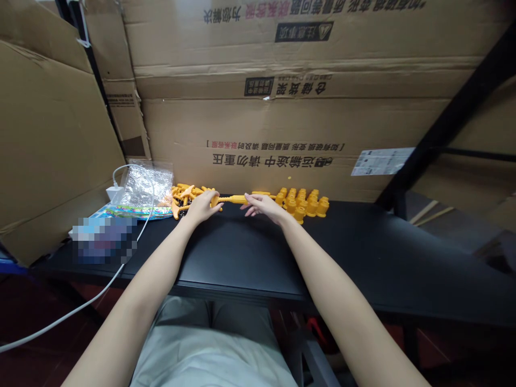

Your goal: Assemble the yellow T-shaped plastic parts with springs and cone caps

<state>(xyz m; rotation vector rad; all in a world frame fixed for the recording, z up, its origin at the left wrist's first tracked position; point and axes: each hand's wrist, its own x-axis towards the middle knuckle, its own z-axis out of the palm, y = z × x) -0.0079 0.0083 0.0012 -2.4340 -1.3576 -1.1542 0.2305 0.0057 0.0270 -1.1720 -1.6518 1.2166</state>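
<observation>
A yellow plastic rod with a thicker, handle-like part [238,199] lies level between my two hands, just above the black table. My left hand [201,208] is closed round its left end, where a wider yellow piece shows between thumb and fingers. At the thick right end is my right hand [266,208], thumb and forefinger against it, the other fingers loosely apart. Beside my left hand lies a pile of yellow plastic parts [177,207], some with dark pieces among them. Several yellow stepped, cup-like pieces [300,207] stand in rows just right of my right hand.
Left of the pile are a clear plastic bag [147,185], a colourful packet [141,212] and a white plug [115,192]. A white cable [133,250] crosses the left of the black table [242,258]. Cardboard [282,123] walls the back; a black frame post [439,113] stands right.
</observation>
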